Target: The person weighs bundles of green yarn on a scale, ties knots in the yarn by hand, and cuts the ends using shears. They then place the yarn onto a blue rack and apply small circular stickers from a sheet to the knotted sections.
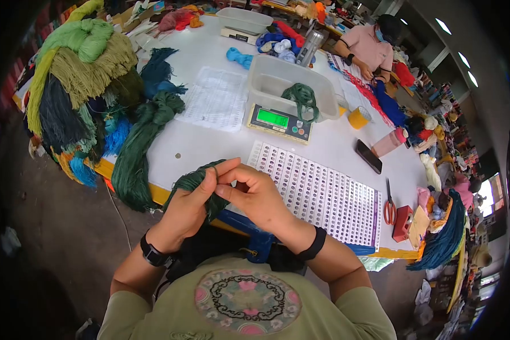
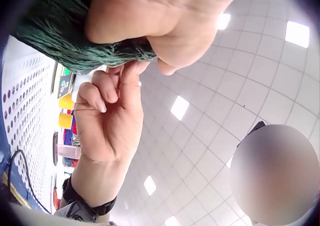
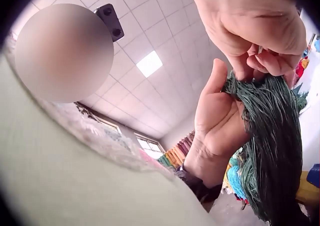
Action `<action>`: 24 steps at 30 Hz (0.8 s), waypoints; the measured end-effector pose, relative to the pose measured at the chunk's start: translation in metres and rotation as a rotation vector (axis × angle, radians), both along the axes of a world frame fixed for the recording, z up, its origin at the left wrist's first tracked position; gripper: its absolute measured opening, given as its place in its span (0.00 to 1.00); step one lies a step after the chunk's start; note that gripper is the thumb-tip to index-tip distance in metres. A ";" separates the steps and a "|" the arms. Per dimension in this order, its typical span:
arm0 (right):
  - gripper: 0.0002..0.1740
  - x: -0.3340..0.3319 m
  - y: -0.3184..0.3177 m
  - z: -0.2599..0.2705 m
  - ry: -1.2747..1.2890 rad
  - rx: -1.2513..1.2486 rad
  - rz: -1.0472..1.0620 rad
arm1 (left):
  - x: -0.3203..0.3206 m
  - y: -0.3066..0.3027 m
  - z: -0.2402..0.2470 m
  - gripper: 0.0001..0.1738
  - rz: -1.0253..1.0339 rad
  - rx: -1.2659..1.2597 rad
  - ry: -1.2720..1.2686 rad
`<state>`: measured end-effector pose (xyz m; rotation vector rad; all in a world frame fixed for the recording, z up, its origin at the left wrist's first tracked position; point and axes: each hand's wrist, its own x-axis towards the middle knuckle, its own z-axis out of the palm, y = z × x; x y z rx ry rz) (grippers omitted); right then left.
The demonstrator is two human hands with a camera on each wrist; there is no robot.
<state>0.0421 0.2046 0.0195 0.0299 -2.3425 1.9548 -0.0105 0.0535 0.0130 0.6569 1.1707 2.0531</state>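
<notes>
A dark green skein of thread [image 1: 190, 180] hangs draped over my left hand [image 1: 185, 214], which grips it near its upper end. In the right wrist view the skein [image 3: 274, 141] falls in loose strands past the left palm [image 3: 220, 123]. My right hand [image 1: 260, 198] meets the left at the top of the skein, thumb and fingertips pinching strands there. The left wrist view has the right hand [image 2: 114, 123] with its other fingers curled beside the thread [image 2: 60, 36]. The fingertips of both hands nearly meet.
A digital scale [image 1: 280, 122] bears a clear tub [image 1: 260, 79] with a green hank [image 1: 301, 97]. Nearby lie a perforated white board [image 1: 317, 192], scissors [image 1: 389, 208], a phone [image 1: 368, 156] and a larger green skein [image 1: 138, 156]. Another person [image 1: 368, 51] sits across the table.
</notes>
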 end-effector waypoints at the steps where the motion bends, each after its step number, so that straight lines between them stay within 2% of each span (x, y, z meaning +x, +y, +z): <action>1: 0.06 0.000 0.001 0.000 -0.019 -0.052 0.009 | 0.001 -0.001 0.003 0.35 -0.006 0.002 -0.044; 4: 0.04 0.005 0.004 0.010 -0.105 -0.058 0.022 | 0.000 -0.001 0.002 0.32 0.026 0.012 -0.096; 6: 0.03 0.006 0.003 0.012 -0.145 -0.186 -0.018 | 0.000 -0.001 0.004 0.30 0.033 0.034 -0.158; 7: 0.04 0.005 0.008 0.002 -0.196 -0.345 0.001 | 0.001 -0.001 0.006 0.30 0.051 0.030 -0.171; 8: 0.04 0.005 0.006 0.005 -0.209 -0.352 0.029 | 0.000 -0.002 0.007 0.31 0.070 0.025 -0.182; 10: 0.06 0.002 0.004 0.015 -0.203 -0.453 -0.046 | -0.005 -0.002 -0.010 0.33 0.069 0.089 -0.201; 12: 0.06 0.001 0.002 0.013 -0.229 -0.398 -0.019 | -0.006 -0.002 -0.012 0.36 -0.089 0.112 -0.265; 13: 0.06 0.000 -0.003 0.010 -0.137 -0.255 0.000 | -0.002 0.000 -0.001 0.37 -0.009 0.051 -0.153; 15: 0.05 -0.001 -0.001 -0.001 -0.041 -0.049 0.032 | -0.003 0.002 -0.005 0.37 -0.013 0.050 -0.136; 17: 0.04 0.000 -0.002 0.007 -0.098 -0.068 0.021 | -0.004 0.002 -0.005 0.37 -0.014 0.048 -0.120; 19: 0.04 0.000 -0.001 0.009 -0.159 -0.086 0.019 | -0.005 -0.001 -0.002 0.37 -0.030 0.098 -0.207; 21: 0.05 0.001 0.002 0.009 -0.208 -0.218 0.012 | -0.006 -0.003 -0.007 0.35 -0.033 0.133 -0.252; 24: 0.05 -0.001 -0.004 0.014 -0.143 -0.325 0.020 | -0.009 -0.004 -0.016 0.32 -0.022 0.166 -0.297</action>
